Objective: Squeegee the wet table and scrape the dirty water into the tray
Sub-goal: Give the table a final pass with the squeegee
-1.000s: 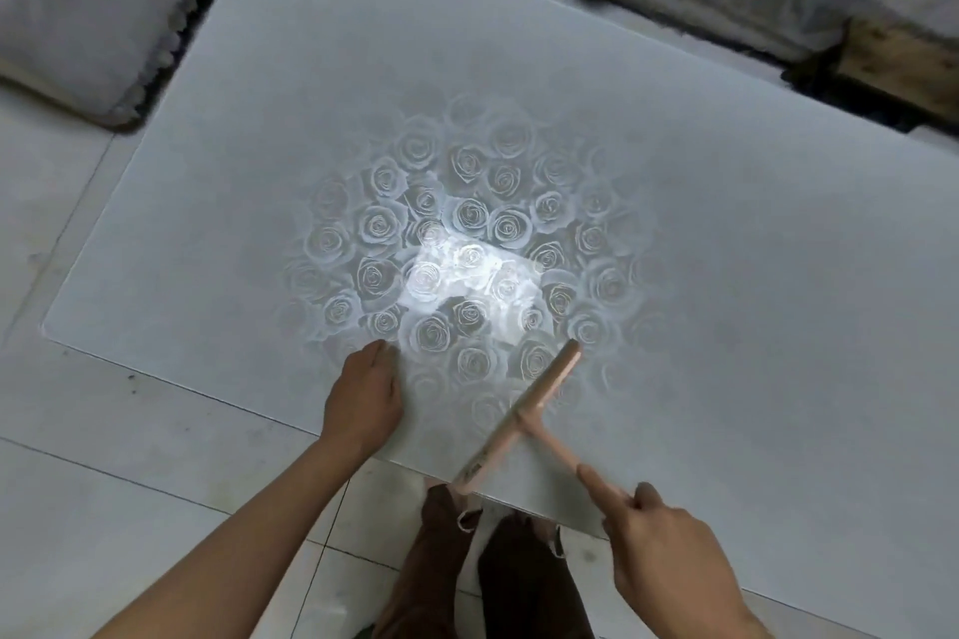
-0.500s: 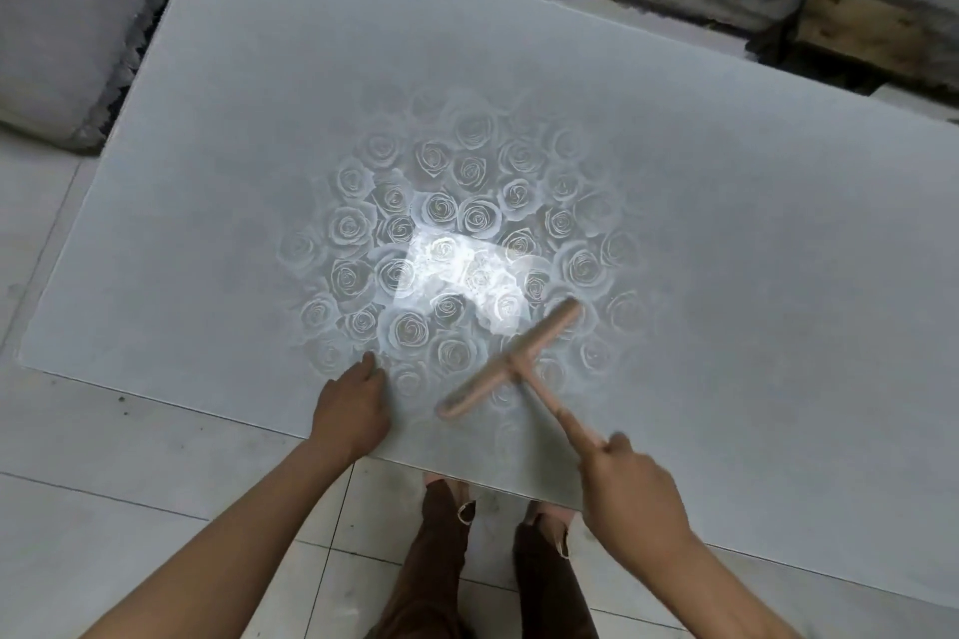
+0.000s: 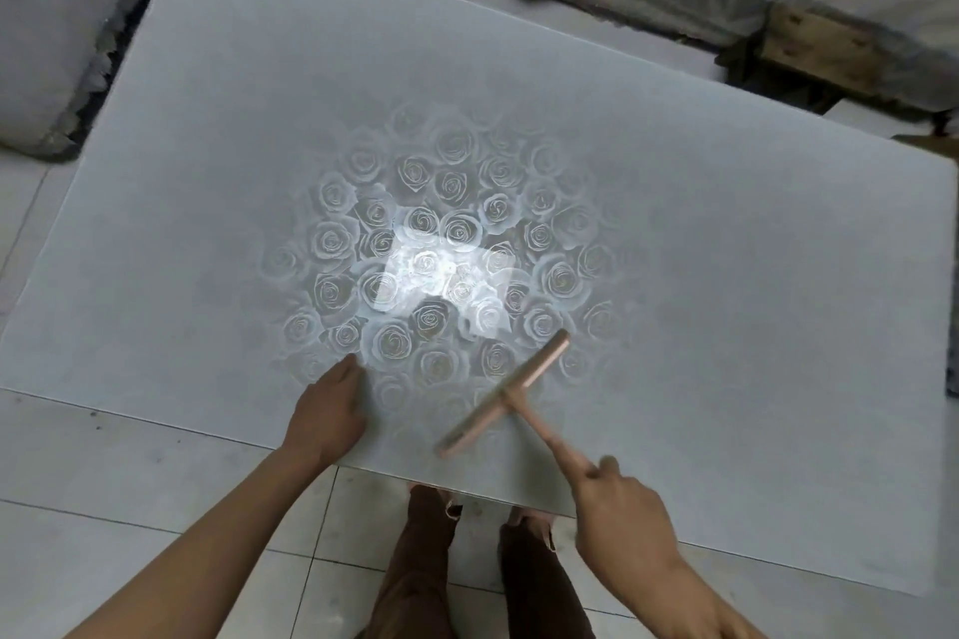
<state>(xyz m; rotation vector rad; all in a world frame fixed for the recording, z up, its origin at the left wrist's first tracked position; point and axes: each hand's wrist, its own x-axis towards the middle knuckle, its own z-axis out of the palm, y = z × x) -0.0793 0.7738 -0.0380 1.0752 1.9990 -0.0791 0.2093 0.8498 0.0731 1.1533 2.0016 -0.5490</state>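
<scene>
The squeegee point(image 3: 506, 400) is low in the middle of the frame, over the table point(image 3: 726, 249). The right hand point(image 3: 625, 509) grips its handle, one finger along it, likely to steer. The left hand point(image 3: 327, 415) rests flat, fingers loose, likely for balance.

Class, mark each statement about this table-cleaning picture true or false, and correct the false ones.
1. The right hand holds the squeegee by its handle. True.
2. The left hand grips the squeegee's blade. False: it rests on the table, apart from the squeegee.
3. The squeegee's blade lies at the table's far edge. False: it lies close to the near edge.
4. The table's middle shows a pattern of roses. True.
</scene>
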